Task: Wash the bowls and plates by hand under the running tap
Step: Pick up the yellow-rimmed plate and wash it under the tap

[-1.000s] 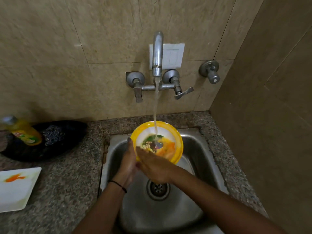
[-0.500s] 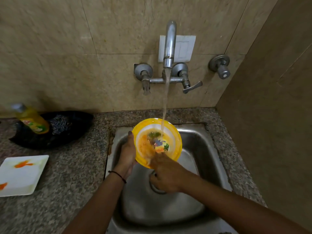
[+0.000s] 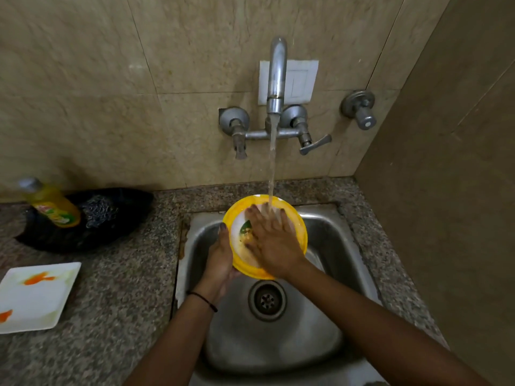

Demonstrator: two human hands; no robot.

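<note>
- The table [image 3: 117,296] of speckled stone goes around the steel sink [image 3: 328,240], and the drain [image 3: 267,300] is in the middle of its floor.
- The tap [image 3: 276,79] on the wall runs, and its water [image 3: 272,162] falls on your right hand.
- A white square plate [image 3: 36,298] (with orange stains) lies on the table at the left, near a yellow soap bottle [image 3: 53,204].
- The yellow bowl [image 3: 298,227] is tilted above the sink, under the water.
- Your left hand [image 3: 220,260] grips the left rim of the bowl.
- Your right hand [image 3: 274,240] lies flat and spread wide inside the bowl, holding nothing.
</note>
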